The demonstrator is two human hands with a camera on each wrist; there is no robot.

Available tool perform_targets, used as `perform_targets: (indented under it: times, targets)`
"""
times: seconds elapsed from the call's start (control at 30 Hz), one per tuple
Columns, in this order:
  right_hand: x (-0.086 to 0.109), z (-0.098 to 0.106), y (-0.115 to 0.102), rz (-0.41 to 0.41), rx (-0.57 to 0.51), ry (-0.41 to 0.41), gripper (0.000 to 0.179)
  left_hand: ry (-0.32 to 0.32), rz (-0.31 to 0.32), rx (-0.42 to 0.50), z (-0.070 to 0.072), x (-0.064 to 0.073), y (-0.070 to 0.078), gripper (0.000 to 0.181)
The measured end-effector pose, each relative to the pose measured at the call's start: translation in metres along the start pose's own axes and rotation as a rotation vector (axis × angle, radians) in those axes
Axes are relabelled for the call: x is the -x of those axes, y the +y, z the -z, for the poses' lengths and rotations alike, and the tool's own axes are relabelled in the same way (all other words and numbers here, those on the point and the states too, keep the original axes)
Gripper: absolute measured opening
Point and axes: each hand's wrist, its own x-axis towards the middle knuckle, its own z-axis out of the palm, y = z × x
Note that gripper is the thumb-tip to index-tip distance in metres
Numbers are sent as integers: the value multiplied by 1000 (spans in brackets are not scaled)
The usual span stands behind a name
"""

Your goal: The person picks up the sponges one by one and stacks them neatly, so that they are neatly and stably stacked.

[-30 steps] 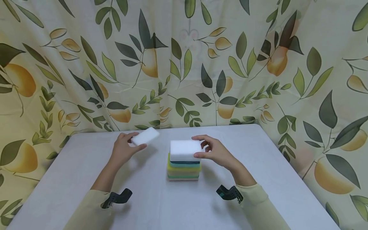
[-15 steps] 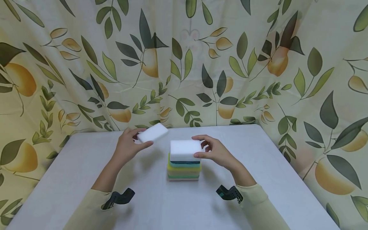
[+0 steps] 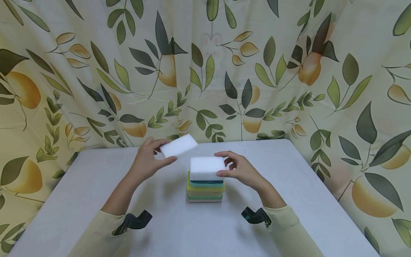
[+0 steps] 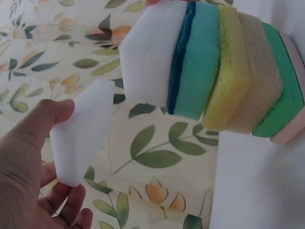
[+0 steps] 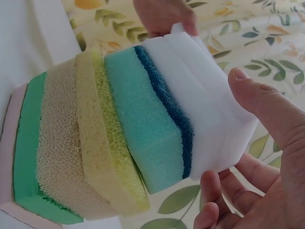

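Observation:
My left hand pinches a white sponge by its left end, thumb on the near edge and fingers beyond. That sponge is held tilted in the air, left of and behind the stack's top. The stack stands upright mid-table: a white block with a faint seam on top, then a teal sponge with a dark blue scouring layer, a yellow one, a beige one, a green one and a pale pink one. My right hand holds the top white block's right end between thumb and fingers.
A white-covered table bears the stack. Behind and at both sides hangs a curtain printed with leaves and fruit. Dark wrist mounts sit on both sleeves, above the tabletop.
My left hand has carried the white sponge to the right and slightly upward in the head view, closer to the stack. My right hand and the stack have stayed put.

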Motion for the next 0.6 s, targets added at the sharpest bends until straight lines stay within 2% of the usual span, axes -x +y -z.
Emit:
perform_targets:
  times: [0.23, 0.37, 0.6]
  targets:
    - [-1, 0, 0, 4, 1, -1, 61, -52, -75, 23, -5, 0, 16, 55]
    - [-1, 0, -1, 5, -3, -4, 61, -61, -118, 37, -10, -1, 23, 54]
    - [0, 0, -2, -3, -5, 1, 65, -75, -150, 76, -20, -2, 30, 54]
